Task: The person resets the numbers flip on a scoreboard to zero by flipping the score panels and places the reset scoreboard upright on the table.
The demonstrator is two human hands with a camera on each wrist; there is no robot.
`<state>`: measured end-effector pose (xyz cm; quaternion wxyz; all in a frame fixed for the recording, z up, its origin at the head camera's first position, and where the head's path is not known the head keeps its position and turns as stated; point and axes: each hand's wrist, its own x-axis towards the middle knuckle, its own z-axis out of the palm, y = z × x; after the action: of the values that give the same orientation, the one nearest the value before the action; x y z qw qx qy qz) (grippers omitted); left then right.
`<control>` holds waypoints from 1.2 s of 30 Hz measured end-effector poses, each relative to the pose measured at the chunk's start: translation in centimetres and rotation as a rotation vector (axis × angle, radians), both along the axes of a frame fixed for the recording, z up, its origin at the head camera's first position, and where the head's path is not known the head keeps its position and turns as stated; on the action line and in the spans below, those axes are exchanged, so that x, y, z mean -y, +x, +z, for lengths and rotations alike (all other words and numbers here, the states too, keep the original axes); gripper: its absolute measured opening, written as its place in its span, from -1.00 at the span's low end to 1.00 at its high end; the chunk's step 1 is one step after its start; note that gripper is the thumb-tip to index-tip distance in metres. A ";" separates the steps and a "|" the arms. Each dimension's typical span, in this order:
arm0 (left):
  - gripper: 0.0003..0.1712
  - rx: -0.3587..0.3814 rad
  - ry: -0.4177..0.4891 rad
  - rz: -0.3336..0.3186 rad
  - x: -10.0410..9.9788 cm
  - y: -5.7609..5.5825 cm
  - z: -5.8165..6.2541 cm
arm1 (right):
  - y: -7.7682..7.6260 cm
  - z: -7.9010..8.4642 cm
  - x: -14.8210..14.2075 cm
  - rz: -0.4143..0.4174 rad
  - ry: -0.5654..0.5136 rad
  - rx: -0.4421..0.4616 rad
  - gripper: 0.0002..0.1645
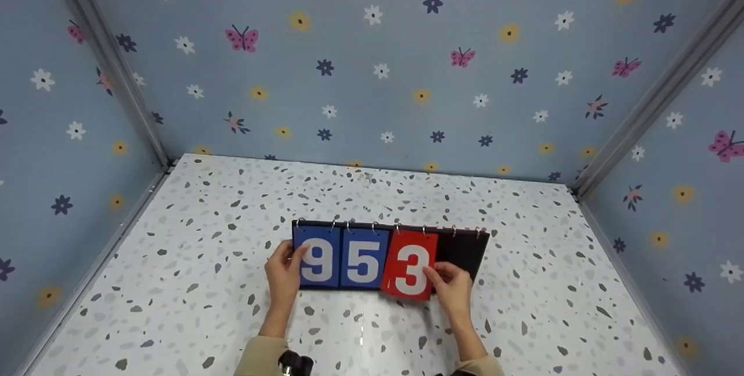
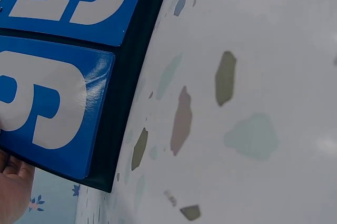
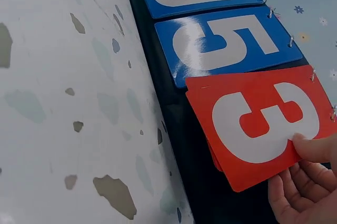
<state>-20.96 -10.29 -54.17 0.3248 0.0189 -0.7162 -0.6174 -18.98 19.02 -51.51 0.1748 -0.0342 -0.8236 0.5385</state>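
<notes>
A black flip scoreboard (image 1: 462,251) leans on the speckled table, its number cards hung from metal rings along the top edge. From left to right come a blue 9 card (image 1: 318,262), a blue 5 card (image 1: 363,258) and a red 3 card (image 1: 410,265); bare black backing shows at the far right. My left hand (image 1: 283,271) grips the board's left edge, thumb over the 9 card and fingers behind. With thumb and fingers, my right hand (image 1: 455,292) pinches the right edge of the red card, which tilts away from the backing. More red cards (image 3: 215,158) peek out underneath.
The white speckled tabletop (image 1: 203,248) spreads around the board. Flower-patterned blue panels (image 1: 372,74) stand at the back and on both sides, joined by grey corner posts (image 1: 110,62).
</notes>
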 end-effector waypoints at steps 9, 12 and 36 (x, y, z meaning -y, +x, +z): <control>-0.88 -0.005 0.002 -0.005 -0.2 0.6 1.2 | 1.0 0.5 -0.3 0.045 0.070 -0.230 -0.61; -0.90 -0.006 -0.010 -0.006 -0.5 1.2 2.2 | 1.1 0.8 -0.6 0.117 0.036 -0.286 -0.57; -0.88 0.023 -0.022 0.010 -0.6 1.6 2.9 | 0.0 5.0 -3.4 0.502 -0.042 -0.319 -0.82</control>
<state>-19.39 -9.70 -51.26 0.3196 0.0261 -0.7266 -0.6076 -18.95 22.41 -46.47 0.1627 0.2520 -0.7571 0.5804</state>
